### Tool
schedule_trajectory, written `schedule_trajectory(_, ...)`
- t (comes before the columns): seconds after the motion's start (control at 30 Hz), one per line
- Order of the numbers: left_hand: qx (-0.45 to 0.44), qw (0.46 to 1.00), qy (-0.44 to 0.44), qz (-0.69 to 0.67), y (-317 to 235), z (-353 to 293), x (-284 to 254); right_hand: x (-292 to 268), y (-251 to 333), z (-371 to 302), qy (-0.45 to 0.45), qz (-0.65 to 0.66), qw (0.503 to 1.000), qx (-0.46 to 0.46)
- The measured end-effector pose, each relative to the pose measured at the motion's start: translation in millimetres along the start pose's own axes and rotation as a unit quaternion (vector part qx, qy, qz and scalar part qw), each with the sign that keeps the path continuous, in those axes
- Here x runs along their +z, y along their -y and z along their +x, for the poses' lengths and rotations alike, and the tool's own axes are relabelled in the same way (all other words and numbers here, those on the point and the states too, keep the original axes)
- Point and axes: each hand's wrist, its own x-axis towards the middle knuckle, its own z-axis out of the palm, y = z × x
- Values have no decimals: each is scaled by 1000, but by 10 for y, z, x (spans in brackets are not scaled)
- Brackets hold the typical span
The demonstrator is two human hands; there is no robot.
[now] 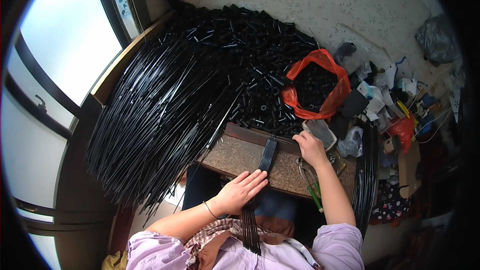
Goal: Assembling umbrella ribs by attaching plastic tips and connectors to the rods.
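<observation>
My left hand lies flat with its fingers stretched over a row of thin black rods. The rods lie side by side across a brown speckled board, their far ends at a dark raised strip. Below the hand, their near ends hang over the board's front edge against my apron. To the right, my right hand is closed in a pinch by the strip. What its fingertips hold, if anything, is too small to make out. Green-handled pliers rest on the board just below it.
Long black rods form a big heap on the left. Short black tubes are piled behind the board. A red plastic bag holds small black parts. Right of it are a clear container, clear bags and clutter. More rods hang at right.
</observation>
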Motion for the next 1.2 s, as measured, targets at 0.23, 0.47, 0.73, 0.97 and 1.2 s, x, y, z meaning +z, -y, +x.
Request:
schedule_trajectory(0.23, 17, 999, -24, 19, 17, -19, 115, -28, 66, -60, 35, 39, 997, 62)
schedule_trajectory(0.47, 12, 1000, -12, 20, 9, 2, 47, -9, -60, 100, 40, 79, 994, 60)
schedule_trajectory(0.73, 21, 999, -26, 15, 6, -4, 106, 37, 113, 172, 53, 141, 987, 51)
schedule_trajectory(0.97, 23, 998, -57, 31, 29, -22, 182, -70, 77, 81, 105, 121, 984, 82)
schedule_trajectory(1.2, 20, 999, -41, 30, 12, -26, 113, -64, -26, 25, 73, 137, 987, 50)
